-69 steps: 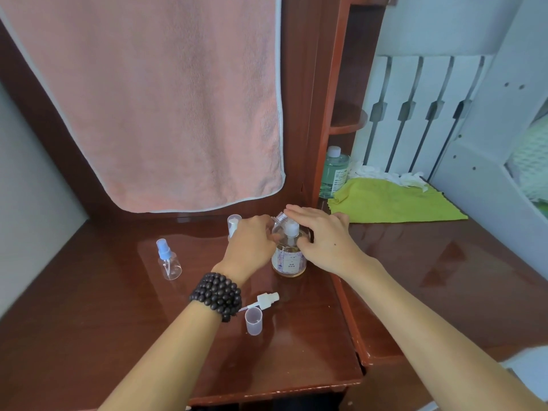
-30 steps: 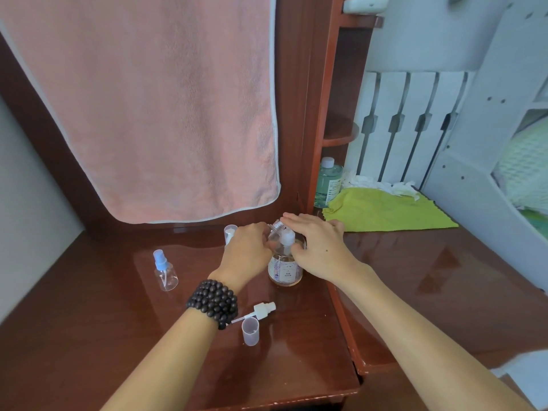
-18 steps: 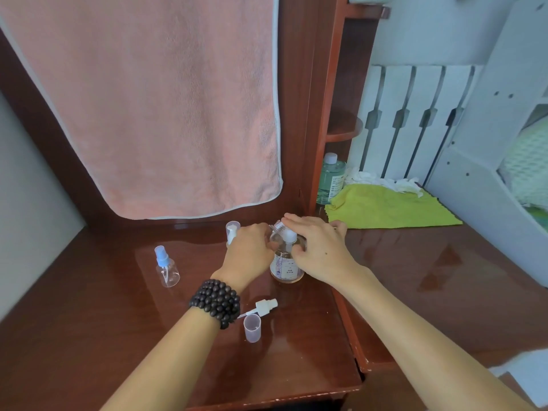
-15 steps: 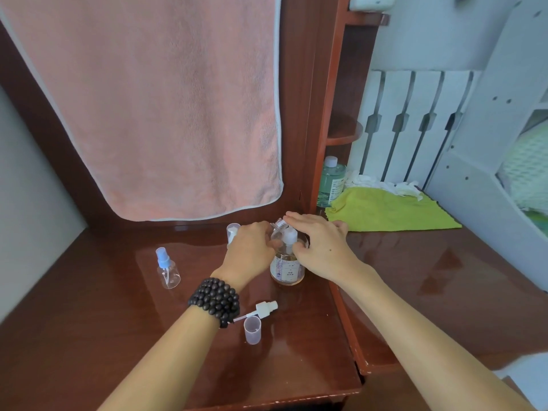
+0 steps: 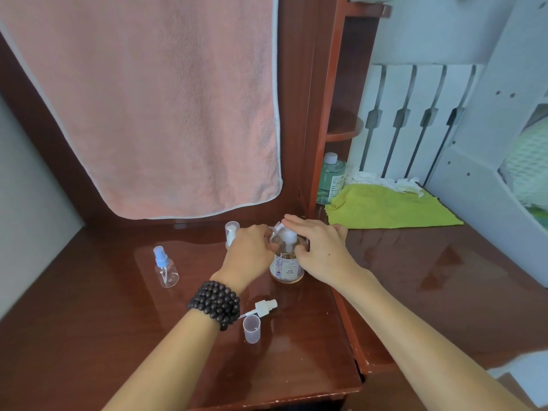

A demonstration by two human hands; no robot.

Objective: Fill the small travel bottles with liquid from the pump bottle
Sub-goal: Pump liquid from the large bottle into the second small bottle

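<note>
Pump bottle upright on the wooden desk, flanked by both hands. Left hand curled around a small clear travel bottle, tilted with its threaded neck toward the pump spout; grip mostly hidden behind the knuckles. Right hand over the pump head, fingers laid fairly straight across the top, thumb against the bottle's shoulder — pressing rather than clasping, as far as can be told.

Step in hand, by judgement: dispensing into the held bottle. Best done with the travel bottle's mouth directly under the spout tip and touching it, short full strokes, pump bottle steadied by the thumb — narrow neck, so any misalignment likely to send liquid down the outside.

Left of the left hand: a second travel bottle with a blue spray cap, closed, seemingly empty. Just beyond the left hand: a third small bottle, partly hidden. Near the left wrist, toward the body: a loose white spray top and a clear cap, presumably from the held bottle.
</note>
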